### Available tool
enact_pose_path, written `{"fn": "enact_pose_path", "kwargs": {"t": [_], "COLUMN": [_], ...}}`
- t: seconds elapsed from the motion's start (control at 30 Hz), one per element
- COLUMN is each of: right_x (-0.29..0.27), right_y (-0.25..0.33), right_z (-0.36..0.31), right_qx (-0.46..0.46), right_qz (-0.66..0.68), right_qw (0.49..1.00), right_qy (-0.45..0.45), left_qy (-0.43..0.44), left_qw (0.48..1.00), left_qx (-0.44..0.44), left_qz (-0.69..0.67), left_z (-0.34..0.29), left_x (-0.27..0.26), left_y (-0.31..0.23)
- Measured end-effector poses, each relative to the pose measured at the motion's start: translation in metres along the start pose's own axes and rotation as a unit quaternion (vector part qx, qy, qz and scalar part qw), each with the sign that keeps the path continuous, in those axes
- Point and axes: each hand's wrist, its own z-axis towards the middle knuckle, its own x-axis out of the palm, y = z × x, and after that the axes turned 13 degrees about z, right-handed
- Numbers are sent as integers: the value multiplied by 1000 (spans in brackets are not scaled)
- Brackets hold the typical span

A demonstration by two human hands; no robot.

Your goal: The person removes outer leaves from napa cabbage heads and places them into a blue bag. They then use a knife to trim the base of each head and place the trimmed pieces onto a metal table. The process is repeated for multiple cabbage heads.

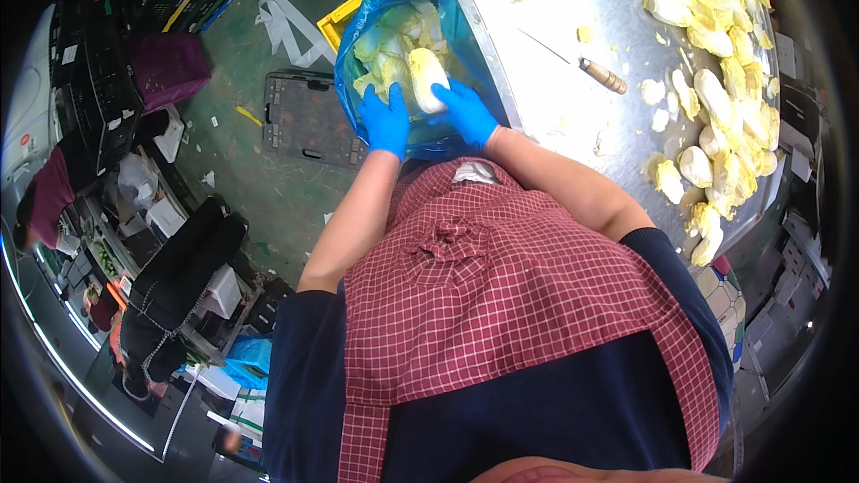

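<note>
Both my hands wear blue gloves and reach over a blue plastic bag (355, 27) beside the metal table. My right hand (465, 112) grips the white base of a pale yellow napa cabbage (429, 76), its leafy end pointing away from me. To its left, my left hand (386, 121) has its fingers apart near the cabbages (394, 45) inside the bag. Whether those fingertips touch a leaf I cannot tell. A wooden-handled knife (602, 76) lies on the table to the right, away from both hands.
Many napa cabbages (716, 98) and loose leaf scraps cover the right side of the metal table (573, 130). A yellow crate (344, 13) stands behind the bag. On the green floor lie a dark flat crate (309, 116) and white strips (291, 22). Other people are at the far left.
</note>
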Motion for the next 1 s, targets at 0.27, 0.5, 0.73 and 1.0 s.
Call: {"fn": "enact_pose_path", "kwargs": {"t": [0.27, 0.5, 0.73, 1.0], "right_x": [-13, -7, -12, -16], "right_y": [-16, -14, -21, -22], "right_z": [12, 2, 11, 13], "right_qx": [-258, -229, -227, -180], "right_qz": [-390, -460, -313, -290], "right_qw": [884, 858, 922, 940], "right_qy": [27, -22, -6, -4], "left_qy": [142, 164, 221, 182], "left_qw": [956, 943, 847, 870], "left_qx": [-41, -52, -86, -134], "left_qz": [-255, -285, -475, -438], "left_z": [-45, -42, -34, -38], "left_x": [-13, -10, -11, -6], "left_y": [-73, -56, -46, -56]}}
